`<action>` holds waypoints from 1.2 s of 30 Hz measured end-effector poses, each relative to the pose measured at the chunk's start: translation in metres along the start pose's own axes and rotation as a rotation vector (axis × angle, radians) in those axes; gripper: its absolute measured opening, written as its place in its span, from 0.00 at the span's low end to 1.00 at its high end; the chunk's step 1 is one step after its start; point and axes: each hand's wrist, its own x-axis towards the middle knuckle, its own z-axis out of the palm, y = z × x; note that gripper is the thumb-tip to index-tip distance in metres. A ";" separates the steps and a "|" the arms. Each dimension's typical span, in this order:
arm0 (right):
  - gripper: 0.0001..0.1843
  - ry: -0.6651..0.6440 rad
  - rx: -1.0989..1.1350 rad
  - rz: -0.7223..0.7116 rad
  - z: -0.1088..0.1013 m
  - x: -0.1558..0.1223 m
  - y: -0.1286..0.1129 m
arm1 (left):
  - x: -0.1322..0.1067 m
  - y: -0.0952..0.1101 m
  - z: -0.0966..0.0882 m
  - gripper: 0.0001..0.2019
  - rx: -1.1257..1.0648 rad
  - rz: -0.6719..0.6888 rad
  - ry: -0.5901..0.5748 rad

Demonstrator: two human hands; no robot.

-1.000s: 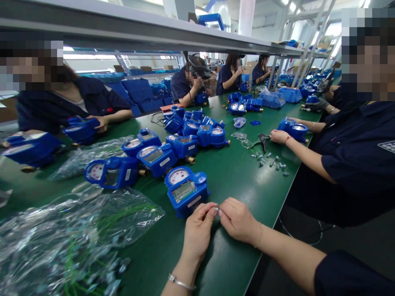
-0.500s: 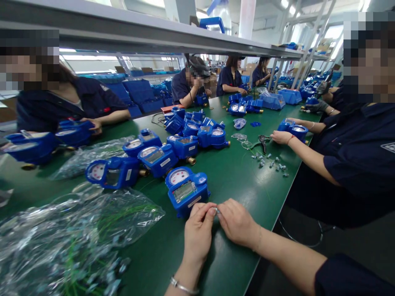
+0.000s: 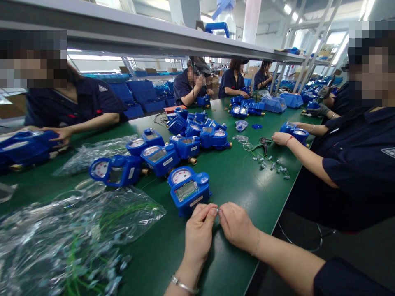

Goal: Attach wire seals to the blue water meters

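My left hand [image 3: 199,232] and my right hand [image 3: 236,224] meet fingertip to fingertip on the green table [image 3: 243,181], both pinched on a tiny pale part I cannot make out. Just beyond them lies a blue water meter [image 3: 189,190] with a white dial and a grey display. A silver bracelet circles my left wrist.
Several more blue meters [image 3: 185,142] crowd the table's middle. Clear plastic bags [image 3: 74,230] of green wires and small seals lie at the left. Pliers [image 3: 263,143] and loose small seals [image 3: 273,166] lie by a co-worker's arm on the right. Other people work all around the table.
My hands stay pinched together, almost unmoved. The person at far left has stretched an arm out and set a blue meter down further left.
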 end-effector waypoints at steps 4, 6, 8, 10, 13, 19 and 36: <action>0.19 -0.063 0.151 0.176 0.003 0.004 -0.001 | 0.000 -0.002 -0.001 0.09 0.008 -0.006 -0.010; 0.16 -0.075 0.089 0.097 0.004 0.001 -0.001 | -0.001 -0.003 -0.002 0.10 0.011 -0.016 0.011; 0.13 -0.042 -0.030 -0.030 0.005 -0.004 0.001 | -0.001 -0.004 -0.001 0.10 0.014 -0.025 0.029; 0.13 -0.034 -0.059 -0.083 0.006 -0.005 0.004 | -0.001 -0.005 0.000 0.10 0.016 -0.029 0.030; 0.15 -0.158 0.187 0.127 0.008 -0.001 0.007 | -0.001 -0.005 0.000 0.10 0.019 -0.027 0.013; 0.15 -0.196 0.229 0.171 0.007 0.000 0.004 | -0.002 -0.006 -0.001 0.11 0.042 -0.037 0.029; 0.11 -0.218 -0.075 -0.057 0.000 0.003 0.003 | -0.014 0.002 -0.004 0.15 0.267 -0.104 0.119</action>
